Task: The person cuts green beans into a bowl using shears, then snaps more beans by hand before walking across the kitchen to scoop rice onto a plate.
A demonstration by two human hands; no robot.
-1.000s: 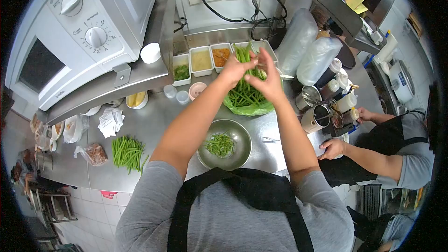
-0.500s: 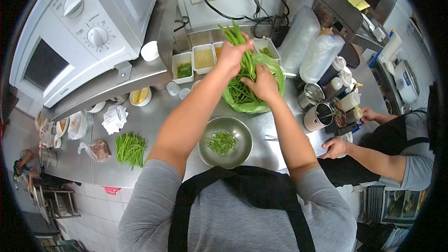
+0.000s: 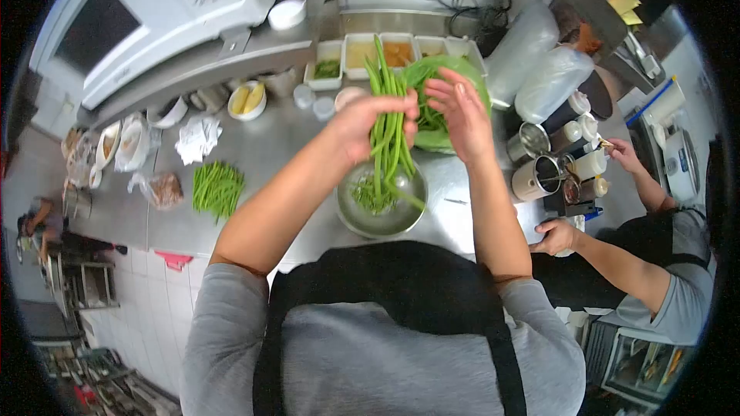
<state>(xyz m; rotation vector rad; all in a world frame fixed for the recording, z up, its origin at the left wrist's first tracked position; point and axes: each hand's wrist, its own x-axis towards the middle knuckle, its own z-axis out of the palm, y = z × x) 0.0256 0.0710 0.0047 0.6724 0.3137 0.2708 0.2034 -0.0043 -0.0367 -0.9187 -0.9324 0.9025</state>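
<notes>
My left hand [image 3: 371, 122] is closed around a bunch of long green beans [image 3: 392, 152], held lengthwise above the steel bowl [image 3: 401, 219]. Short cut green pieces [image 3: 368, 194] lie in that bowl, partly covered by the hanging bean ends. My right hand [image 3: 465, 115] is raised with its fingers apart and holds nothing. It is in front of the open green plastic bag [image 3: 437, 141], where more beans show. A cut pile of green beans [image 3: 218, 189] lies on the steel counter to the left.
White tubs of ingredients [image 3: 361, 54] line the back. Left are a microwave [image 3: 177, 31] on a shelf, crumpled paper [image 3: 198, 139] and a bagged reddish food [image 3: 163, 189]. Right stand sauce bottles [image 3: 590, 163] and steel containers [image 3: 529, 142]. A co-worker's hand [image 3: 556, 237] is near the right edge.
My left hand has brought the bunch of beans from over the green bag down toward the bowl. My right hand has come off the beans and opened. The view has shifted.
</notes>
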